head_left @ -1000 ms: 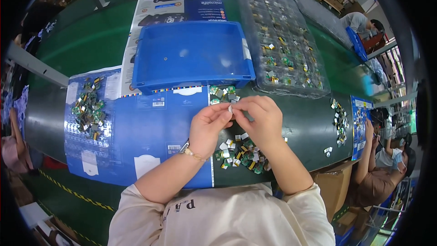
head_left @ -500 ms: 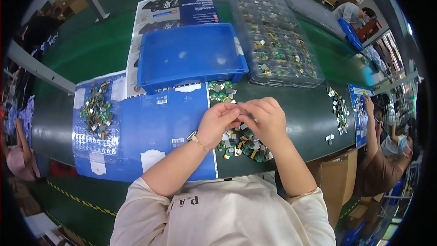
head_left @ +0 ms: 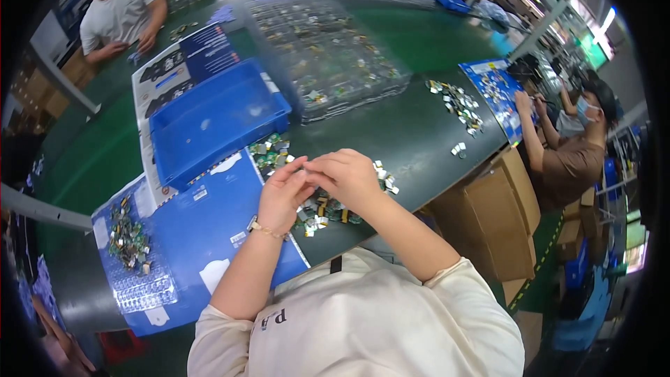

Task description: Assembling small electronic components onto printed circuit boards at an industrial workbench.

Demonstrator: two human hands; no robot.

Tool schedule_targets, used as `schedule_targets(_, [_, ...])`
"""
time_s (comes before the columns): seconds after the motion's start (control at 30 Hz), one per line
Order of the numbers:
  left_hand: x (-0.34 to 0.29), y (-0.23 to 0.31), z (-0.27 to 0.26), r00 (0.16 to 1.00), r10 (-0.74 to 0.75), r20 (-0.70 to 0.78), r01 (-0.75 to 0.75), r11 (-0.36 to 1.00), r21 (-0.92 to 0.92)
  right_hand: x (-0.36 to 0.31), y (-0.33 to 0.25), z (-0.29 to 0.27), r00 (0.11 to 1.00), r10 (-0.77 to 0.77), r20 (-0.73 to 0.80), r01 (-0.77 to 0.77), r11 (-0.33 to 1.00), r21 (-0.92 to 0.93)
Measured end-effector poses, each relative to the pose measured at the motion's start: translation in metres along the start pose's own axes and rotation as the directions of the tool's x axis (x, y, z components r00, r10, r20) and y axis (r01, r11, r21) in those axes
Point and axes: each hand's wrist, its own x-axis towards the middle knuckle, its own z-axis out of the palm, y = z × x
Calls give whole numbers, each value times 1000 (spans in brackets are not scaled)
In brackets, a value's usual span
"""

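Note:
My left hand point(head_left: 281, 194) and my right hand point(head_left: 351, 176) meet fingertip to fingertip above the front of the dark table. Both are closed in a pinch. Whatever sits between the fingertips is too small and too covered to make out. Beneath and around the hands lies a loose pile of small green circuit boards point(head_left: 315, 219) with silver and yellow parts, partly hidden by the hands. More boards point(head_left: 269, 151) lie just beyond my left hand. A blue printed cardboard sheet point(head_left: 199, 227) reaches up to the pile on the left.
An open blue plastic bin point(head_left: 209, 122) stands beyond the sheet. Stacked clear trays point(head_left: 328, 63) hold many boards. At left, boards heap on a clear blister tray point(head_left: 150, 292). Another board pile point(head_left: 457, 106) and a co-worker point(head_left: 569, 157) are right, near a cardboard box point(head_left: 488, 216).
My view has swung toward the right and tilted, so the table sits slanted and another person shows at the far left. Both hands remain together in a pinch.

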Motion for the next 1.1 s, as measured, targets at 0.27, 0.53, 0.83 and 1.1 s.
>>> schedule_targets(0.27, [-4, 1, -1, 996, -17, 90, 10, 997, 75, -11, 1, -12, 1000, -16, -13, 17, 999, 51])
schedule_targets(0.53, [-4, 2, -7, 995, -5, 104, 5, 1000, 6, -9, -2, -10, 998, -53, -20, 54, 996, 75])
schedule_targets(0.83, [-2, 0, -7, 999, 9, 46, -16, 987, 160, -10, 9, -5, 1000, 3, -8, -2, 991, 131])
schedule_targets(1.1, [-3, 6, 0, 987, 164, 0, -157, 945, 288, 4, 5, 0, 988, 141, 55, -149, 970, 192])
